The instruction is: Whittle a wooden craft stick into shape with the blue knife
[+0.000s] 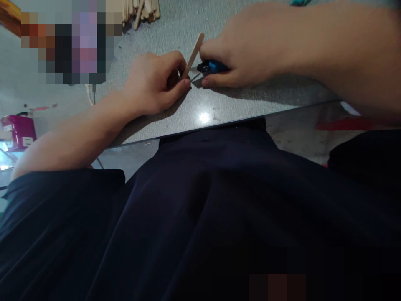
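Observation:
My left hand is closed around the lower end of a wooden craft stick, pinching it between thumb and fingers. The stick tilts up and to the right, its rounded tip free. In my right hand is a utility knife with a blue and black handle, gripped with the thumb low along it. Its blade points left and meets or nearly meets the stick close to my left fingertips; exact contact I cannot tell. Both hands are just above the table.
The grey textured table has its near edge along my lap. A pile of craft sticks lies at the back. A cable runs near a blurred-out area at upper left. A magenta box stands at far left.

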### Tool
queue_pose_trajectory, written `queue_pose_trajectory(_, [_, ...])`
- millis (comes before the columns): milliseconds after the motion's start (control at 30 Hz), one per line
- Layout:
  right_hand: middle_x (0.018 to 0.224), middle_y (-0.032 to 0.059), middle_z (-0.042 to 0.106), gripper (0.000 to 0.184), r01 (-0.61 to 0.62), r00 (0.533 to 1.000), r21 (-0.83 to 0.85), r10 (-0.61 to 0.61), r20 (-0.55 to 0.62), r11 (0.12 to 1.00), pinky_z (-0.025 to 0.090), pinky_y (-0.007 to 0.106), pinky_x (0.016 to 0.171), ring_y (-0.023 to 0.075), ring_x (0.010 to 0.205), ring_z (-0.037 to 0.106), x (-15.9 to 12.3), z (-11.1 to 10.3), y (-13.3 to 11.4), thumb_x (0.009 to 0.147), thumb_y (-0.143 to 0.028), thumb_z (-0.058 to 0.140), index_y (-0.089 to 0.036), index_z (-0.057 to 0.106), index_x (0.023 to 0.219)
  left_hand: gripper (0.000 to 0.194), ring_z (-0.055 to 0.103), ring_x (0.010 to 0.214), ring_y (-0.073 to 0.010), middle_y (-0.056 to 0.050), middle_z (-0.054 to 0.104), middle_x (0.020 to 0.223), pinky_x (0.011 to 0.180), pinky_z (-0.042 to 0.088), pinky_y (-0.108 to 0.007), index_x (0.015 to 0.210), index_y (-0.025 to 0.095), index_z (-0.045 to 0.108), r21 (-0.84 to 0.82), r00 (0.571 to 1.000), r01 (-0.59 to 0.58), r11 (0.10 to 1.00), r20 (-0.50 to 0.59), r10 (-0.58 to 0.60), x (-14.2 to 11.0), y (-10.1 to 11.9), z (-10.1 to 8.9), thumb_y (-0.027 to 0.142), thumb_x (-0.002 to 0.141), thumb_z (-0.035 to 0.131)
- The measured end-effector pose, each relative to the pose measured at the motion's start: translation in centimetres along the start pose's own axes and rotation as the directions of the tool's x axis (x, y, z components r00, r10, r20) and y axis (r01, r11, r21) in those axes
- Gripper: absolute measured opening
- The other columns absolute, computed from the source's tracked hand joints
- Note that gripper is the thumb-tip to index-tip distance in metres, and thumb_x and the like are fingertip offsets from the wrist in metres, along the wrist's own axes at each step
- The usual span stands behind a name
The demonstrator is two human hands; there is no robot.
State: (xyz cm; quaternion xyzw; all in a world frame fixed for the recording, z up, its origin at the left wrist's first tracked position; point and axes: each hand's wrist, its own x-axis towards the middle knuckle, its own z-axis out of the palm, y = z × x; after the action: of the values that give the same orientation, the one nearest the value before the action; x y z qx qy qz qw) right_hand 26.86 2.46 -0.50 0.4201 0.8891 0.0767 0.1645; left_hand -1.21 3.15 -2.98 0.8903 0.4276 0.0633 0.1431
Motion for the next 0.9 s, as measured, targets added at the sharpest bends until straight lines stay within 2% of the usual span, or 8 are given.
queue_pose_trajectory(133, [0.114,0.0168,0.091,0.089,0.004,1.0,-0.003,-0.004,-0.012,1.0,0.079,0.058,0.085,0.0504,0.11,0.097,0.1,0.2,0.1,0.133,-0.087,0.031,-0.014,0.082,0.136,0.043,0.073,0.089,-0.0409,-0.004,0.087,0.095,0.088,0.048,-0.062,0.127,0.046,0.085,-0.006,0.999,-0.034,0.999,-0.023,0.034,0.1,-0.5,0.2,0.075,0.105,0.062])
queue_pose_trajectory(333, [0.109,0.0143,0.09,0.09,0.0,1.0,-0.031,-0.001,-0.005,1.0,0.078,0.051,0.082,0.0462,0.108,0.097,-0.1,0.0,-0.2,0.134,-0.087,0.031,-0.013,0.083,0.136,0.042,0.069,0.084,-0.038,-0.003,0.086,0.093,0.085,0.046,-0.061,0.129,0.045,0.085,-0.001,0.998,-0.053,0.999,-0.027,0.053,0.2,-0.9,0.4,0.074,0.109,0.062])
queue_pose_trajectory(567, [0.117,0.0201,0.091,0.088,-0.013,1.0,0.042,0.013,0.003,0.999,0.08,0.066,0.088,0.0556,0.116,0.096,0.1,0.1,-0.1,0.135,-0.084,0.039,-0.009,0.084,0.139,0.04,0.067,0.082,-0.0359,-0.003,0.087,0.097,0.083,0.046,-0.061,0.127,0.042,0.082,0.024,0.997,-0.074,0.997,-0.028,0.075,0.1,-1.1,0.5,0.072,0.112,0.06])
queue_pose_trajectory(767, [0.112,0.0216,0.091,0.092,0.002,1.0,0.062,-0.001,-0.014,0.998,0.078,0.066,0.09,0.0529,0.116,0.095,0.2,0.4,0.2,0.134,-0.086,0.039,-0.006,0.085,0.14,0.035,0.066,0.08,-0.0354,-0.003,0.087,0.096,0.083,0.045,-0.061,0.127,0.041,0.081,0.019,0.995,-0.088,0.996,-0.037,0.088,0.2,-1.4,0.6,0.067,0.115,0.062])
queue_pose_trajectory(900, [0.114,0.0231,0.091,0.092,0.006,1.0,0.062,-0.004,-0.029,0.998,0.077,0.067,0.086,0.0548,0.113,0.095,0.2,0.5,0.4,0.133,-0.086,0.039,-0.007,0.086,0.137,0.038,0.069,0.087,-0.0382,-0.002,0.086,0.094,0.086,0.045,-0.062,0.132,0.043,0.082,0.001,0.993,-0.114,0.993,-0.041,0.114,0.1,-1.9,0.7,0.07,0.117,0.061])
